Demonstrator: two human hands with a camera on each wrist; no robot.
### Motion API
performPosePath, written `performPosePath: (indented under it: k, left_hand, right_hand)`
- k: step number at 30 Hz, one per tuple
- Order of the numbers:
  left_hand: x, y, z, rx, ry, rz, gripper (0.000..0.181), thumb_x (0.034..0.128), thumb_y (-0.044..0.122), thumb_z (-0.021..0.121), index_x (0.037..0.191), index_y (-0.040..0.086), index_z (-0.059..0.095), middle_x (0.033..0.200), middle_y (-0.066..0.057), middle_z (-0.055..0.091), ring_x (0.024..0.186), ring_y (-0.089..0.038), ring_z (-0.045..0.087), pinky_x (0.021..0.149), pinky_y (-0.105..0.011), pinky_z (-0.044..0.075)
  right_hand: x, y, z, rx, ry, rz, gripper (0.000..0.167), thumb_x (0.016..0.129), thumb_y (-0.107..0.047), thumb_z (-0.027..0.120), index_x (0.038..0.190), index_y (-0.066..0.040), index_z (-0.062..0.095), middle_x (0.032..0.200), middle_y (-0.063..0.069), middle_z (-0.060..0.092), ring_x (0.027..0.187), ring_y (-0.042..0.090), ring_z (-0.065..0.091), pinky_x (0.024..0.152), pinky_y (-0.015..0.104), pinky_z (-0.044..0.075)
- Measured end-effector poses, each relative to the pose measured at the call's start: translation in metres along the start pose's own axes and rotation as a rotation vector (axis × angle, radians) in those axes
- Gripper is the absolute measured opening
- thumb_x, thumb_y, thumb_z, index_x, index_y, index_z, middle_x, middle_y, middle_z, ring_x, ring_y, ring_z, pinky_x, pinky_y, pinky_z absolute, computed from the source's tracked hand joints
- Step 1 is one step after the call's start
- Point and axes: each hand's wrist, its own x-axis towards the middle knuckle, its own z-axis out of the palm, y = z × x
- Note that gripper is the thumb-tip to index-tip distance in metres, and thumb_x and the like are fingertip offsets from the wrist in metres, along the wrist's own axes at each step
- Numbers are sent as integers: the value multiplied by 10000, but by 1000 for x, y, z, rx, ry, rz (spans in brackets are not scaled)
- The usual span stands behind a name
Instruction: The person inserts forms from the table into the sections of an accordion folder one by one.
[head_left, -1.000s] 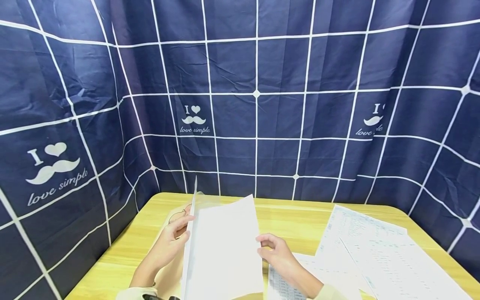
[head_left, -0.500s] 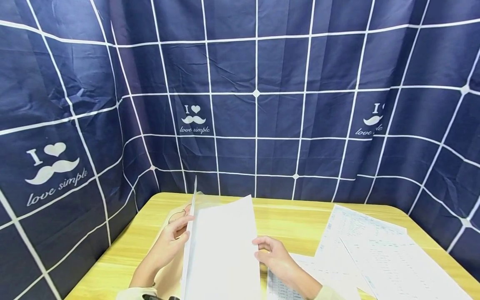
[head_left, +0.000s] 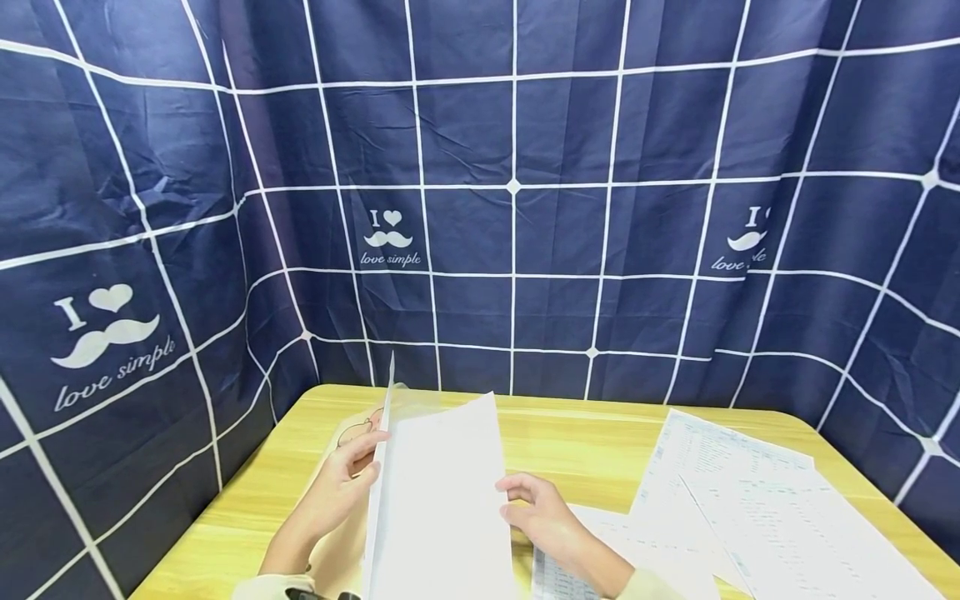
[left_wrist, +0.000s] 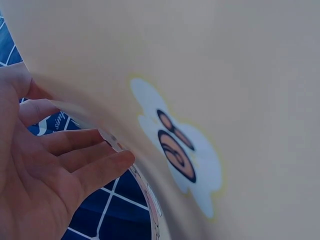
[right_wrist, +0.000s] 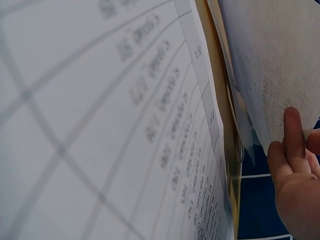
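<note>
A white sheet of paper (head_left: 446, 492) stands tilted in the middle of the head view, its left side against an opened folder with clear plastic sleeves (head_left: 412, 402). My left hand (head_left: 337, 492) holds the raised sleeves near the spine side, thumb toward me. In the left wrist view a beige page with a cartoon print (left_wrist: 250, 75) curves past the fingers. My right hand (head_left: 547, 517) pinches the sheet's right edge between thumb and fingers. The right wrist view shows those fingers behind the sheet (right_wrist: 280, 60). How far the sheet's left edge sits inside a sleeve is hidden.
Several printed sheets (head_left: 802, 517) lie overlapping on the right of the wooden table (head_left: 577, 433). One with a printed table (head_left: 555, 575) lies under my right forearm. A dark blue checked curtain (head_left: 465, 233) encloses the back and sides.
My right hand has moved a little to the left, carrying the white sheet's right edge toward the folder. The left hand and folder have stayed in place.
</note>
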Motion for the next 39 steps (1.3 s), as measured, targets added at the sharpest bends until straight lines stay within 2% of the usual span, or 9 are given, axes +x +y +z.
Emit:
performPosePath:
  k: [5,11,16,19,25,32,39]
  left_hand:
    - [0,1,0,-17,-6,-36,339,882,-97,468,1215,-158,495,1235,-349,486,1075,-114,587,831,-147,489]
    - [0,0,-1,-23,-15,-39,345,888,-93,460,1224,-171,476,1228,-353,489,1076,-154,592,827,-180,508]
    - [0,0,0,-24,-12,-66,353,889,-84,464,1233,-161,477,1242,-347,486,1083,-141,587,836,-194,510]
    - [0,0,0,-19,-8,-71,354,888,-85,463,1233,-160,478,1242,-345,489,1084,-136,586,842,-184,504]
    - [0,0,0,-14,-6,-86,358,888,-77,466,1237,-154,479,1245,-340,494,1090,-159,586,838,-153,488]
    - [0,0,0,-14,-14,-97,363,891,-75,462,1247,-150,474,1254,-332,490,1107,-249,576,836,-153,489]
    - [1,0,1,9,17,-105,377,874,-93,471,1249,-120,498,1281,-281,488,1125,-349,548,841,-142,480]
  right_hand:
    - [3,-3,6,-10,-4,7,361,847,-84,606,1191,8,548,1130,139,566,926,195,573,844,381,498]
    - [8,-3,12,-38,-4,17,354,848,-95,609,1191,-22,558,1115,107,582,936,194,582,867,439,483]
    - [9,-5,16,-62,2,14,348,837,-104,621,1176,-44,570,1119,103,584,993,226,573,902,495,463]
    - [10,-6,18,-67,-6,18,342,837,-111,621,1170,-53,571,1135,110,573,1047,256,551,916,521,454]
    - [13,-6,23,-57,-30,31,330,851,-118,613,1173,-64,568,1137,113,557,1028,274,571,909,551,444]
    - [17,-8,30,-74,-18,20,328,830,-99,624,1155,-69,586,1150,124,564,1033,275,567,902,537,449]
    - [20,-12,33,-89,-41,38,313,842,-101,611,1154,-88,587,1166,115,572,1187,371,434,907,662,369]
